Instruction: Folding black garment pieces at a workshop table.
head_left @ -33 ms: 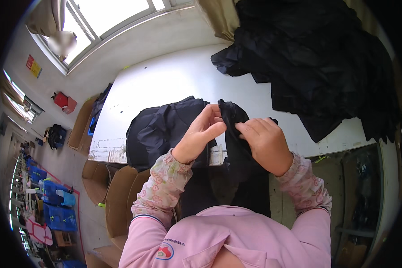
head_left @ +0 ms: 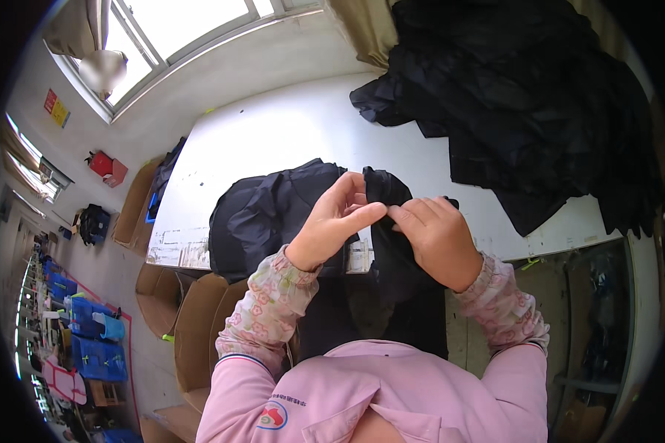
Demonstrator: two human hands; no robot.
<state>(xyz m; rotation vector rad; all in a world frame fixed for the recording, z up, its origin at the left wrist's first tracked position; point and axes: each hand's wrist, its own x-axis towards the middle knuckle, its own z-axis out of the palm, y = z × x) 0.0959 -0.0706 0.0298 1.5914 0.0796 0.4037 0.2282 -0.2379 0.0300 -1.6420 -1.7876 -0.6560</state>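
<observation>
A black cloth piece (head_left: 389, 187) is held up between my hands over the near edge of the white table (head_left: 303, 118), its lower part hanging past that edge. My left hand (head_left: 334, 225) is closed on the cloth's left edge, its fingers partly behind the fabric and its thumb stretched toward the right. The right hand (head_left: 440, 240) pinches the cloth with thumb and forefinger, right where the left thumb tip meets it. What lies between those fingertips is too small to make out. Left of my hands, a folded black garment (head_left: 266, 214) rests on the table.
A big heap of black fabric (head_left: 532, 111) covers the table's right side. Open cardboard boxes (head_left: 199, 332) stand below the table at the left. Farther left, blue plastic bins (head_left: 100, 358) line the floor. A window (head_left: 185, 29) is behind the table.
My left thumb has moved right to meet the right fingertips. The upper part of the cloth has turned slightly and spread to the right. The garment and heap look unmoved.
</observation>
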